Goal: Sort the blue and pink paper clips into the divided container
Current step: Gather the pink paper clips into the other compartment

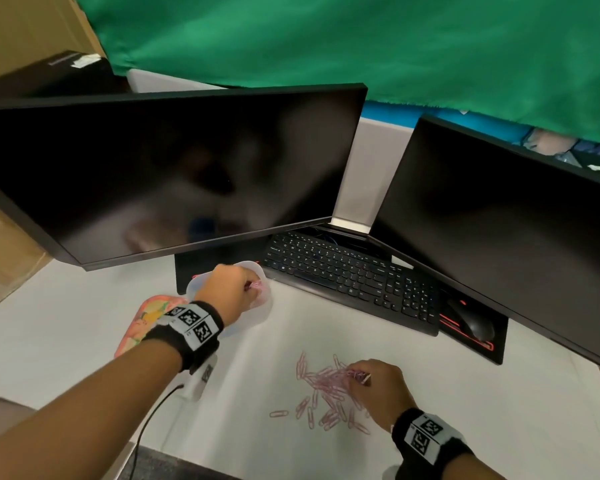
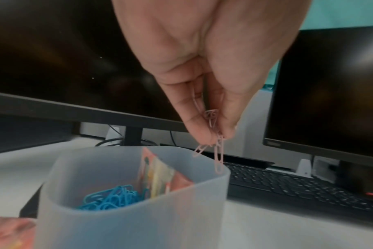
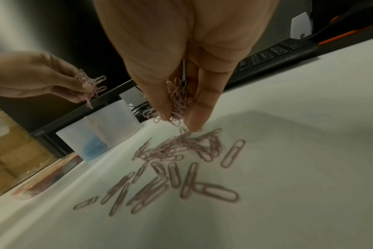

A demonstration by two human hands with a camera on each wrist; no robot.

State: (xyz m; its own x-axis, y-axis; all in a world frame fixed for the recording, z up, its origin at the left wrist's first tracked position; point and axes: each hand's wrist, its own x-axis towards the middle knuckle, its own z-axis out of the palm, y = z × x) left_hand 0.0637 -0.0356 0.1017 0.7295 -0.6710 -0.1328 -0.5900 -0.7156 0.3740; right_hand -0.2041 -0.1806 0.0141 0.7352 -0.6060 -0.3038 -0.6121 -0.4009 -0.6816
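Behind the container (image 1: pixel 261 308) the left monitor's (image 1: pixel 174 174) lower edge overhangs low; the keyboard (image 1: pixel 354 280) crowds its right. In front of the container, bare tabletop (image 1: pixel 84 348) lies open.

Dim, even indoor light; wrist views soft, motion-blurred; edges bowed by wide lens; faint monitor glare.

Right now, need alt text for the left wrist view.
The left hand pinches a bunch of pink paper clips above a translucent container. A colourful card divider splits the container, with blue paper clips in the near compartment. Two dark monitors and a keyboard sit behind.
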